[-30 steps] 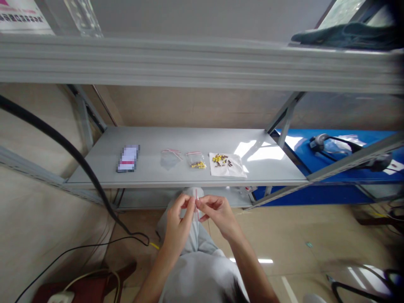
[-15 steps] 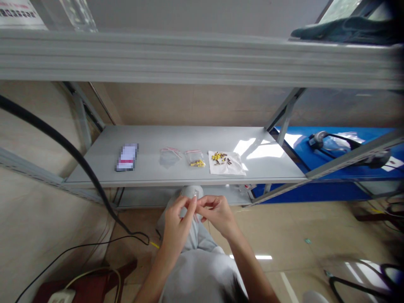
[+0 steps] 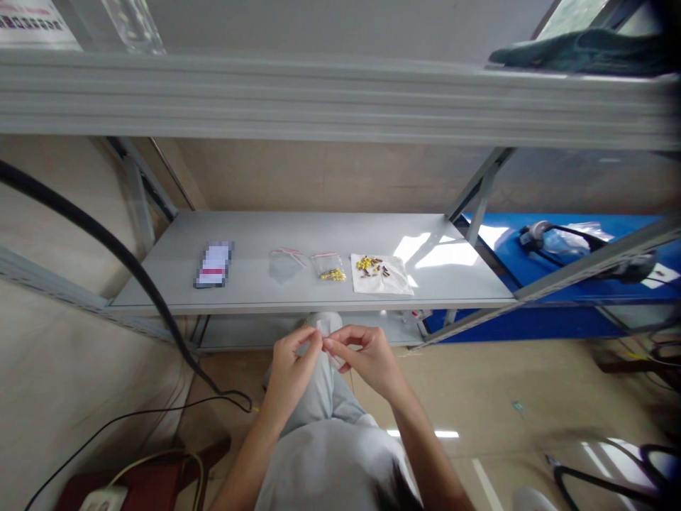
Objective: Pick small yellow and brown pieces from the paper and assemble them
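Note:
Over my lap, my left hand [image 3: 295,358] and my right hand [image 3: 364,355] meet with thumbs and fingertips pinched on a small clear plastic bag [image 3: 336,360]. Much of the bag is covered by my fingers, and I cannot make out anything inside it. On the grey shelf [image 3: 250,227] beyond lies a clear zip bag [image 3: 333,275] with small yellow parts in it. Left of that are flat clear zip bags [image 3: 286,265]. To its right, several yellow and dark metal-looking pieces [image 3: 371,266] lie on a white tissue [image 3: 375,285].
A phone [image 3: 213,264] lies at the shelf's left. A thick black cable [image 3: 101,231] arcs down the left side above a dark red stool [image 3: 159,474] with a power strip. An upper shelf edge [image 3: 319,99] crosses overhead. Right of the shelf stands a blue surface [image 3: 500,252].
Both hands have shifted slightly left, the left one more. More of the clear bag shows below the right fingertips. The things on the shelf have stayed in place.

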Demonstrator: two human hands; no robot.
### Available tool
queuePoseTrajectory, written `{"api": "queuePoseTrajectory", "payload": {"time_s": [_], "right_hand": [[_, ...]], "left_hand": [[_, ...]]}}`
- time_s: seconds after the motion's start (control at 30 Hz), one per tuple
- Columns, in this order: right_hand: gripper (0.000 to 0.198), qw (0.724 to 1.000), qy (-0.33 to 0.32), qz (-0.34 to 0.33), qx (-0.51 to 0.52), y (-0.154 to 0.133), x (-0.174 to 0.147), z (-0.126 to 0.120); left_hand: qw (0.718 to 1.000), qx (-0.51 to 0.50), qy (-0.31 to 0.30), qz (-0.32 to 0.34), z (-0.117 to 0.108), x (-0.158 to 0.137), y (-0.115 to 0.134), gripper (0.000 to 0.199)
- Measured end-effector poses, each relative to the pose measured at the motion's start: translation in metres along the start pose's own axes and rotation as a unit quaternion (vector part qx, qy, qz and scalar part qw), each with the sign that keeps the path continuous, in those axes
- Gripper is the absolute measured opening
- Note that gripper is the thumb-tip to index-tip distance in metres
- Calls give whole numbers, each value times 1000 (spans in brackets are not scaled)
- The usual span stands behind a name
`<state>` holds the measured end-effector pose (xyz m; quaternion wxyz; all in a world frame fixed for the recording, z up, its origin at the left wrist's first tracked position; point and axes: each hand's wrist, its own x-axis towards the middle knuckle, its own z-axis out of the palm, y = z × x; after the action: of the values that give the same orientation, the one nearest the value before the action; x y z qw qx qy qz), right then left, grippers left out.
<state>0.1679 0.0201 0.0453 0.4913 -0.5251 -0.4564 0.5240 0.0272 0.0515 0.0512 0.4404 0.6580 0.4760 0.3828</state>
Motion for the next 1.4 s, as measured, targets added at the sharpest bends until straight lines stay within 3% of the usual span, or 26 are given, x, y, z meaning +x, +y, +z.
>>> {"api": "queuePoseTrajectory", "payload": {"time_s": [0.13,0.3,0.47,0.7,1.03,1.3,1.4], "right_hand": [[22,992,58,-70,-90,-8,-3,1],[12,972,62,-160,-162,-21,-7,5],[16,970,88,-147,-170,-22,-10,5],[18,956,102,-180,-206,-12,-7,8],[14,948,82,-180,-249,8,0,6],[14,945,166,-163,-229,8,5,-1],[10,949,160,-154,-224,11,4,-4]], "left_hand": [[1000,16,17,14,-3,1,0,23],[997,35,48,48,0,-4,3,18],[998,22,37,39,0,-5,2,17],[997,51,19,49,4,-7,-1,18],[970,226,-29,83,10,0,-12,21],[964,250,8,87,17,-1,-9,16],[967,235,14,97,20,-1,-9,17]]}}
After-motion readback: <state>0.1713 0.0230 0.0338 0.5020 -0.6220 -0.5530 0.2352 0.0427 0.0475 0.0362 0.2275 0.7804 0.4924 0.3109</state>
